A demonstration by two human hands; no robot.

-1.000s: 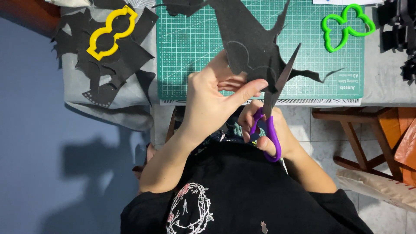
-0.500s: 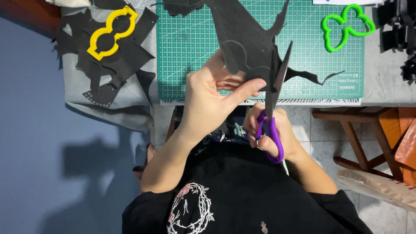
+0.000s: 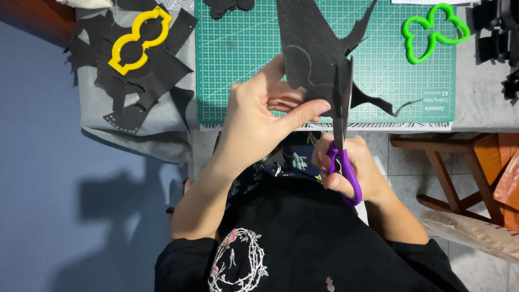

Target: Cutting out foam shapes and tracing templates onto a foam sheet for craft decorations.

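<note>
Black felt sheet [image 3: 316, 59], one piece, hangs over one green cutting mat [image 3: 243, 59], pinched in the left hand [image 3: 259, 116]; the right hand [image 3: 351, 167] grips one pair of purple-handled scissors [image 3: 343, 135].

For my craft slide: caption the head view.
Left hand holds black felt sheet; right hand cuts with purple-handled scissors.

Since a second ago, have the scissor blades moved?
Yes. The scissors have swung from leaning right to nearly upright against the green cutting mat, blades closer together on the black sheet.
</note>
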